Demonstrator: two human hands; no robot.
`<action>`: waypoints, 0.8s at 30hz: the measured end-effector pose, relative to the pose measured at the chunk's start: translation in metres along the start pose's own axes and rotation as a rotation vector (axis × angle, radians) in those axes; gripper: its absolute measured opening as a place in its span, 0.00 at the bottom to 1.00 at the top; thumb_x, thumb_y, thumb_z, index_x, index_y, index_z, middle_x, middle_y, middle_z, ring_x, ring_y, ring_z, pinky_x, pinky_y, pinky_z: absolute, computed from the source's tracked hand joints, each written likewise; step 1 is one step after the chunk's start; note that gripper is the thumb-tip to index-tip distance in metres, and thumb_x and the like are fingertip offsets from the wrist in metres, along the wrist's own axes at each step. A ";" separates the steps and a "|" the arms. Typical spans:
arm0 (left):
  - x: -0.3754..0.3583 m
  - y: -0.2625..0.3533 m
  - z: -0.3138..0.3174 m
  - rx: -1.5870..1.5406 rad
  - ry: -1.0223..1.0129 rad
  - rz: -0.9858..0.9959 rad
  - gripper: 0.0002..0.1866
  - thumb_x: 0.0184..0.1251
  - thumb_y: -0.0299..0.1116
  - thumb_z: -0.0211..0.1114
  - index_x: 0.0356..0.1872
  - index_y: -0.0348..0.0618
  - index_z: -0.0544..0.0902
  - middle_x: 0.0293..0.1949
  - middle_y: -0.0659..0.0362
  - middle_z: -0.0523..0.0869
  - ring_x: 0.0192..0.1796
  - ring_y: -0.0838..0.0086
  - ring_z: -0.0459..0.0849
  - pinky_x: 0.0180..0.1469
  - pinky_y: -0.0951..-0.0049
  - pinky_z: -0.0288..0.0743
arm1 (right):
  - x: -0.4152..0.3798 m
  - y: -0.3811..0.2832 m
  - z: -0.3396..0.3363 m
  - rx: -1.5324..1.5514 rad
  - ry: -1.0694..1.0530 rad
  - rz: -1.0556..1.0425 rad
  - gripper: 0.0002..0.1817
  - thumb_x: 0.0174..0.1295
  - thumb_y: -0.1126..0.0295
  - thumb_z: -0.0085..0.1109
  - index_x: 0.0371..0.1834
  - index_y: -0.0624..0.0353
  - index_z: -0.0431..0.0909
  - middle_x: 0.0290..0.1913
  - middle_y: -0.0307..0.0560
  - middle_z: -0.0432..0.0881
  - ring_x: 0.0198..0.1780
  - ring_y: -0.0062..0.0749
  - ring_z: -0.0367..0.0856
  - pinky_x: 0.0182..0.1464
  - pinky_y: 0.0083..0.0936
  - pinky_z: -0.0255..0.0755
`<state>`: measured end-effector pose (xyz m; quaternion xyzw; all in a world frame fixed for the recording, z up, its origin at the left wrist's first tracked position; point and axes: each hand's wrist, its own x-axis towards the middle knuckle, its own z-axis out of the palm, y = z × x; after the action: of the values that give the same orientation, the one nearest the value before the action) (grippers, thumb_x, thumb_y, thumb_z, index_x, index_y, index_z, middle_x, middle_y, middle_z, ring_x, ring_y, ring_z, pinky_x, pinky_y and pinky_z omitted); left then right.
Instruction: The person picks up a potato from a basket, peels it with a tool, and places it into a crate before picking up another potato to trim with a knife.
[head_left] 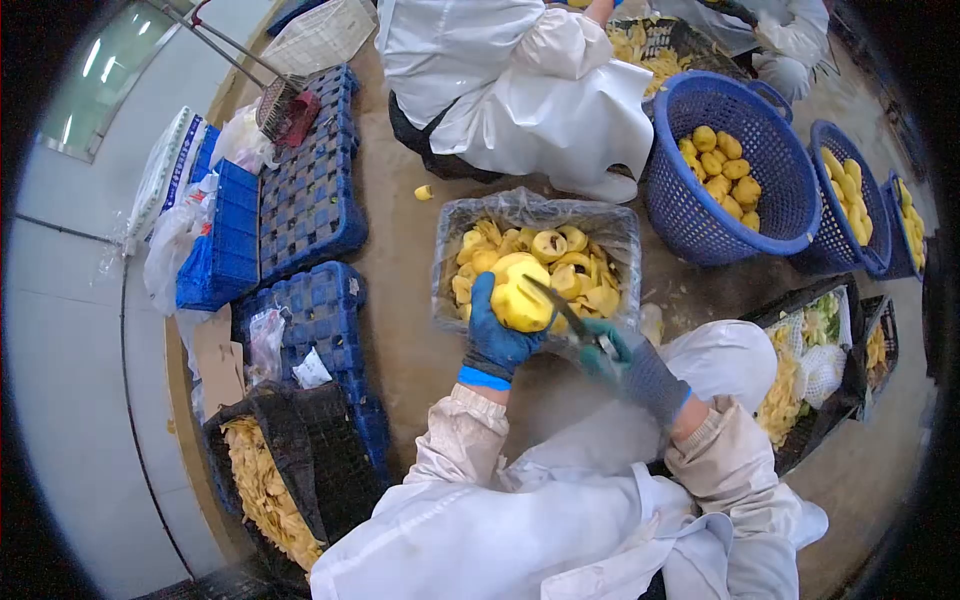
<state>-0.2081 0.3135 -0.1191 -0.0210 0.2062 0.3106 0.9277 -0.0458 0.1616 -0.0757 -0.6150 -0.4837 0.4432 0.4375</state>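
Note:
My left hand point(498, 335), in a blue glove, is wrapped around a large peeled yellow fruit point(521, 292) with flat cut facets on its surface. In my right hand point(632, 368), gloved in grey and green, is a knife point(556, 303) whose dark narrow blade points up and left. The blade's tip overlaps the right upper side of the fruit in this view. Under the fruit stands a crate point(447, 226) lined with clear plastic, full of yellow cut-off pieces and fruit ends point(601, 298).
Blue baskets point(668, 205) of yellow fruit stand at the right. A person in white point(520, 95) sits across from me. Blue pallets point(310, 180) line the left, near a black crate of peelings point(262, 480). A small yellow piece point(424, 192) lies on the floor.

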 end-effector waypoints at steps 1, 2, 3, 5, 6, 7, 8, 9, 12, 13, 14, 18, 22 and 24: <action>-0.002 -0.003 0.006 0.013 0.008 0.016 0.29 0.66 0.54 0.57 0.61 0.47 0.72 0.57 0.53 0.79 0.58 0.58 0.77 0.62 0.49 0.71 | 0.003 0.006 0.000 -0.074 0.008 0.009 0.20 0.66 0.70 0.57 0.60 0.63 0.70 0.45 0.39 0.80 0.40 0.23 0.78 0.43 0.22 0.74; -0.002 -0.005 0.009 0.026 0.014 0.032 0.29 0.66 0.54 0.57 0.61 0.47 0.72 0.57 0.53 0.79 0.58 0.58 0.77 0.61 0.48 0.71 | 0.002 0.009 -0.001 0.049 0.043 0.025 0.19 0.66 0.70 0.57 0.60 0.63 0.71 0.45 0.40 0.80 0.40 0.22 0.78 0.42 0.22 0.74; -0.002 -0.006 0.009 0.053 0.009 0.055 0.28 0.66 0.54 0.57 0.60 0.47 0.72 0.56 0.54 0.79 0.57 0.59 0.78 0.60 0.50 0.73 | 0.002 0.008 -0.001 0.171 0.073 0.040 0.19 0.66 0.71 0.57 0.60 0.62 0.71 0.44 0.40 0.80 0.40 0.22 0.78 0.42 0.22 0.74; -0.001 -0.009 0.009 0.105 0.001 0.092 0.26 0.66 0.53 0.57 0.59 0.48 0.74 0.53 0.55 0.80 0.55 0.60 0.80 0.56 0.52 0.76 | 0.002 0.003 -0.003 0.214 0.130 0.028 0.20 0.65 0.71 0.57 0.60 0.61 0.71 0.41 0.42 0.80 0.38 0.23 0.78 0.40 0.22 0.74; 0.000 -0.009 0.007 0.111 0.014 0.084 0.26 0.66 0.53 0.57 0.59 0.48 0.74 0.53 0.55 0.80 0.56 0.60 0.79 0.56 0.52 0.76 | 0.000 -0.003 -0.005 0.135 0.154 0.001 0.20 0.64 0.72 0.58 0.60 0.60 0.71 0.40 0.43 0.80 0.36 0.24 0.78 0.39 0.22 0.74; 0.003 -0.006 0.004 0.117 0.025 0.076 0.26 0.66 0.53 0.57 0.59 0.48 0.73 0.53 0.55 0.80 0.56 0.60 0.79 0.57 0.52 0.76 | -0.002 -0.009 -0.007 0.056 0.179 -0.026 0.21 0.63 0.72 0.59 0.60 0.59 0.71 0.38 0.43 0.81 0.34 0.24 0.78 0.38 0.22 0.74; 0.003 -0.006 0.002 0.124 0.038 0.068 0.26 0.67 0.53 0.57 0.59 0.48 0.73 0.53 0.55 0.80 0.56 0.60 0.79 0.57 0.53 0.75 | -0.004 -0.013 -0.008 -0.091 0.159 -0.094 0.22 0.62 0.72 0.60 0.60 0.58 0.71 0.36 0.44 0.80 0.33 0.27 0.78 0.38 0.24 0.73; 0.001 -0.007 0.004 0.143 0.015 0.101 0.27 0.67 0.53 0.56 0.60 0.47 0.72 0.55 0.54 0.79 0.57 0.59 0.78 0.59 0.53 0.74 | -0.006 -0.017 -0.009 -0.239 0.138 -0.164 0.23 0.60 0.72 0.60 0.60 0.57 0.72 0.35 0.44 0.80 0.32 0.30 0.78 0.37 0.26 0.73; -0.004 -0.010 0.011 0.185 -0.043 0.181 0.29 0.68 0.54 0.54 0.63 0.44 0.70 0.59 0.52 0.77 0.59 0.58 0.77 0.62 0.52 0.71 | -0.003 -0.031 -0.007 -0.614 0.064 -0.309 0.26 0.56 0.71 0.61 0.60 0.54 0.72 0.32 0.45 0.79 0.31 0.37 0.78 0.35 0.32 0.72; -0.005 -0.010 0.010 0.188 -0.055 0.193 0.30 0.68 0.54 0.53 0.63 0.44 0.69 0.59 0.52 0.76 0.59 0.58 0.77 0.61 0.52 0.71 | -0.002 -0.034 -0.007 -0.728 0.038 -0.344 0.26 0.54 0.71 0.61 0.60 0.52 0.72 0.31 0.45 0.78 0.31 0.39 0.78 0.34 0.35 0.71; -0.006 -0.011 0.010 0.190 -0.067 0.206 0.30 0.69 0.55 0.52 0.64 0.44 0.69 0.60 0.52 0.76 0.59 0.58 0.76 0.61 0.52 0.71 | -0.002 -0.030 -0.006 -0.744 0.054 -0.407 0.27 0.54 0.68 0.60 0.61 0.50 0.72 0.29 0.44 0.77 0.31 0.40 0.78 0.33 0.40 0.69; -0.015 -0.014 0.024 0.191 -0.118 0.235 0.33 0.67 0.57 0.55 0.65 0.46 0.66 0.60 0.52 0.74 0.61 0.58 0.75 0.63 0.50 0.69 | -0.003 -0.036 -0.005 -0.962 0.047 -0.451 0.29 0.56 0.64 0.59 0.64 0.47 0.70 0.31 0.43 0.77 0.32 0.39 0.77 0.34 0.40 0.70; -0.022 -0.021 0.035 0.026 -0.233 0.176 0.36 0.66 0.60 0.55 0.67 0.47 0.65 0.61 0.51 0.73 0.61 0.57 0.74 0.63 0.49 0.69 | -0.003 -0.047 -0.003 -1.061 0.017 -0.505 0.30 0.57 0.61 0.58 0.66 0.45 0.68 0.33 0.43 0.76 0.35 0.38 0.77 0.35 0.40 0.70; -0.021 -0.023 0.034 0.043 -0.231 0.170 0.36 0.66 0.61 0.54 0.67 0.48 0.64 0.61 0.51 0.73 0.61 0.56 0.74 0.63 0.49 0.70 | -0.001 -0.050 0.000 -1.075 0.020 -0.489 0.30 0.57 0.60 0.57 0.66 0.44 0.68 0.33 0.43 0.76 0.36 0.38 0.77 0.35 0.40 0.71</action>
<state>-0.1979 0.2888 -0.0818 0.0521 0.1057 0.3838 0.9159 -0.0563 0.1682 -0.0271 -0.6253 -0.7639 0.0166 0.1586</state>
